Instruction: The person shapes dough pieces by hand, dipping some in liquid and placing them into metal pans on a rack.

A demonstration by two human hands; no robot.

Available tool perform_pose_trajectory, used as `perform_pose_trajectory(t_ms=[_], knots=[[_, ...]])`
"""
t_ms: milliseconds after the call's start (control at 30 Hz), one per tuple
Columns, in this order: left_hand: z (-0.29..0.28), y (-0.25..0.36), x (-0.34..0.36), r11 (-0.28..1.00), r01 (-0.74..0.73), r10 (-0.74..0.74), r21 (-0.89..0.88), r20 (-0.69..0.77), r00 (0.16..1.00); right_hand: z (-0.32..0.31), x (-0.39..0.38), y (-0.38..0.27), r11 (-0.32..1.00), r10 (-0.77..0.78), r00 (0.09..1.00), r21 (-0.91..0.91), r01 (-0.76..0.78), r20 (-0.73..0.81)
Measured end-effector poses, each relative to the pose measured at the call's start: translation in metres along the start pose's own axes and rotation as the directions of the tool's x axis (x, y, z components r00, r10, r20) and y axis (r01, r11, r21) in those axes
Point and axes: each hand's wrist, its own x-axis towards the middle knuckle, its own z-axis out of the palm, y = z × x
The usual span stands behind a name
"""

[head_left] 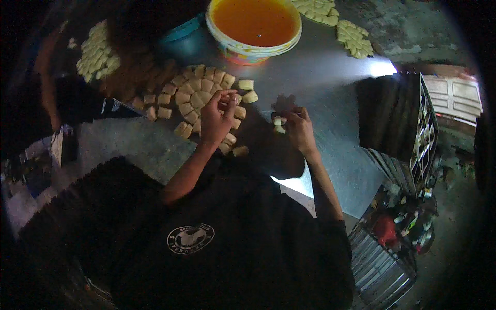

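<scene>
My left hand (217,118) hovers over the right side of a round cluster of pale dough pieces (194,95). Its thumb and fingers are pinched together; what lies between them, if anything, is too small to make out. To the right, above the metal table (330,98), my right hand (300,130) has its fingertips closed on a small pale dough piece (279,121). Another dough piece (279,129) shows just below it. Two loose dough pieces (249,96) lie beyond my left hand, and several more ring the cluster.
A white-rimmed bucket (219,39) of orange liquid stands at the far middle, beside a teal container (183,36). More dough clusters lie at far left (97,54) and far right (355,39). Another person's arm (47,82) is at left. A dark rack (392,116) stands right.
</scene>
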Motion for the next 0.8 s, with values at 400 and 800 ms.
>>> perform_pose_trajectory(t_ms=[400, 800], knots=[[-0.021, 0.015, -0.103, 0.648, -0.556, 0.47, 0.521, 0.3, 0.83, 0.08, -0.06, -0.044, 0.796, -0.602, 0.762, 0.096, 0.598, 0.241], [0.102, 0.127, -0.175, 0.932, -0.298, 0.308, -0.205, 0.019, 0.951, -0.126, -0.131, -0.072, 0.436, 0.06, 0.988, 0.894, 0.099, -0.139]])
